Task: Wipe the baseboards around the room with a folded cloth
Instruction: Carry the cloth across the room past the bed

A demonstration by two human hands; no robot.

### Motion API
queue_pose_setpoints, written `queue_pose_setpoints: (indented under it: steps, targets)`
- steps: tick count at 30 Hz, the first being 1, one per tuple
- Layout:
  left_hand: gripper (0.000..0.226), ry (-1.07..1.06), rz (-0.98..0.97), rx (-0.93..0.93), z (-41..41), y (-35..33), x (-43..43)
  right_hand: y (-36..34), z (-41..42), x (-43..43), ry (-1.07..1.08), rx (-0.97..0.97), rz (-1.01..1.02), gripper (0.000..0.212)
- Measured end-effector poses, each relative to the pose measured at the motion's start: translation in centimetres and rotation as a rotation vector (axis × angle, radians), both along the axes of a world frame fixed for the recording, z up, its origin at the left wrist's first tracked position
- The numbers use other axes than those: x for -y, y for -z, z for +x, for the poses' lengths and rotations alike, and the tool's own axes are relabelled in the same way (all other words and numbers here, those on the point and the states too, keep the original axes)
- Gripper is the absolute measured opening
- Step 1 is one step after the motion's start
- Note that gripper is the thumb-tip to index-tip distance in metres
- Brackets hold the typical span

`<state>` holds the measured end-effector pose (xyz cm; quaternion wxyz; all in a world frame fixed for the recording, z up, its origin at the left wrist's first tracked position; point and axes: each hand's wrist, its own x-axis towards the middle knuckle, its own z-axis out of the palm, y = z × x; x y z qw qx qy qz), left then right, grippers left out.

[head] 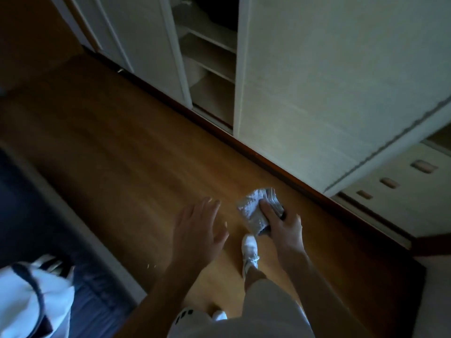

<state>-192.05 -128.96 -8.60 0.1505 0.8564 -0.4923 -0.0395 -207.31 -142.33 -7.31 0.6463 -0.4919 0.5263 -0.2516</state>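
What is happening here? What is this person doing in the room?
A person stands on the wooden floor in front of a white wardrobe and looks down. The right hand grips a folded cloth, held in the air. The left hand is open with spread fingers and holds nothing. The dark baseboard runs along the foot of the wardrobe, and the cloth is not touching it yet.

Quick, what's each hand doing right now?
Left hand: open, holding nothing.
Right hand: holds the folded cloth.
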Motion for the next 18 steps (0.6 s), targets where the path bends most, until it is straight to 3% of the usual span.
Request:
queue_pose_setpoints:
  steps: [7,13,18]
  targets:
    - [0.058,-0.191,-0.021,0.011,6.2,-0.5,7.9,-0.4,9.1,11.7,-0.196,-0.033,-0.091,0.034]
    - [0.060,-0.409,0.019,-0.020,10.5,-2.4,10.3,-1.5,16.7,16.3,-0.415,0.062,-0.115,0.010]
    - [0.055,-0.517,-0.022,0.042,14.6,-3.1,9.8,-1.3,24.4,17.5,-0.628,-0.015,-0.147,0.020]
